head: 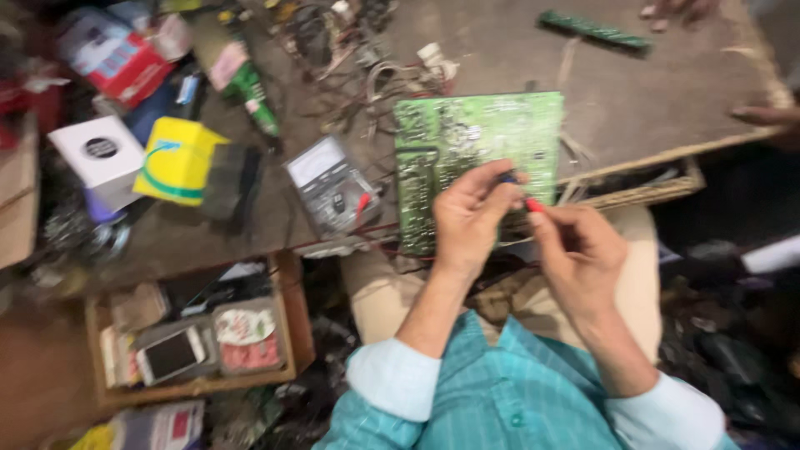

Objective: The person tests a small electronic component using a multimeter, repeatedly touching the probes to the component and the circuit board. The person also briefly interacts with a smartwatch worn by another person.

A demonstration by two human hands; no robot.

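Left hand point(469, 215) pinched on a thin dark-tipped probe point(506, 177), tip down on the green rectangular printed circuit board point(475, 154) lying solder side up, half on the brown worktable point(650, 92) edge, half over the lap. Right hand point(581, 254) pinched on a red-tipped probe point(534, 204), held just beside the left fingers at the board's lower edge. Grey analogue multimeter point(332, 185) flat on the table, just left of the board, red lead point(360, 204) trailing from it.

Judged risks: 2 probe tips so close together, likely to touch or bridge neighbouring solder joints and give a false reading. Board only partly supported, apt to tip or slide off the edge under pressure. Lead liable to snag on the loose wire clutter point(367, 75) behind. Motion blur hiding the exact contact points
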